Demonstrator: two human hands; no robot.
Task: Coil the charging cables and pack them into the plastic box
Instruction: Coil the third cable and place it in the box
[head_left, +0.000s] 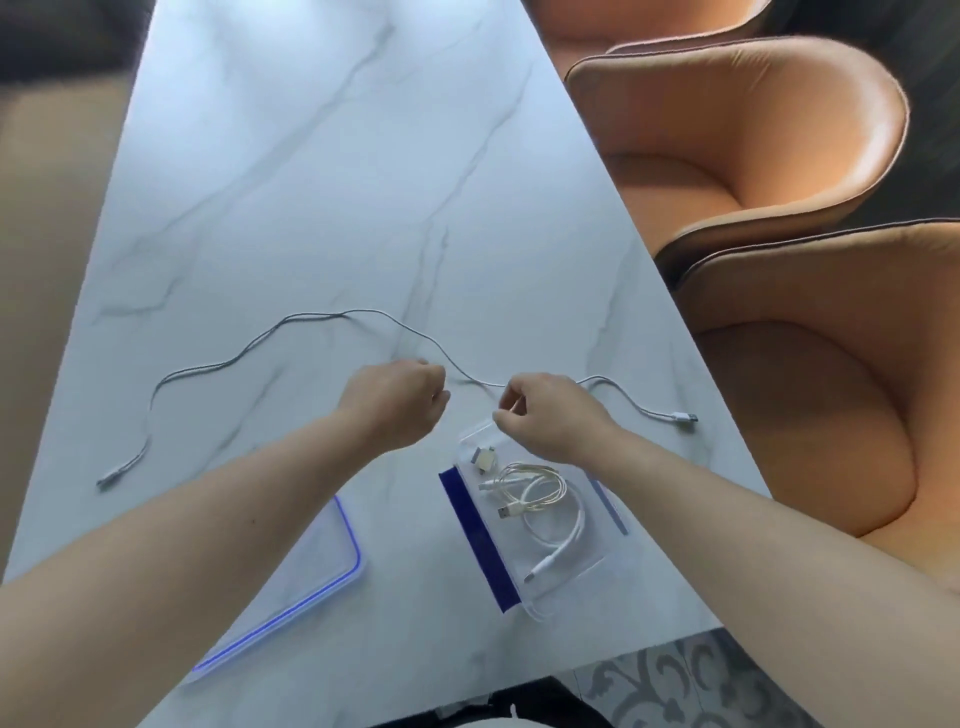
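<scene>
L hand (395, 405): fingers curled, tips pinching long grey cable (343, 312) near its mid-span. R hand (553, 415): thumb & forefinger bent toward each other w/ small gap, forefinger tip at same cable; whether actually gripping, cannot tell. Hands near each other, short slack stretch of cable btwn them. Rest of cable lying loose in a wavy line on marble table (311, 156): one plug end (106, 480) far L, near table edge; other plug end (683, 417) far R, near opposite edge. Plastic box (472, 540): clear, blue clips on both long sides, open, just below R hand, partly under R wrist. Inside box: coiled white cables (535, 493) + small white adapter (485, 460). Lid (332, 566): clear w/ blue seal, flat on table L of box, apart from it, partly hidden by L forearm. Orange chairs (753, 130) along R side of table.
</scene>
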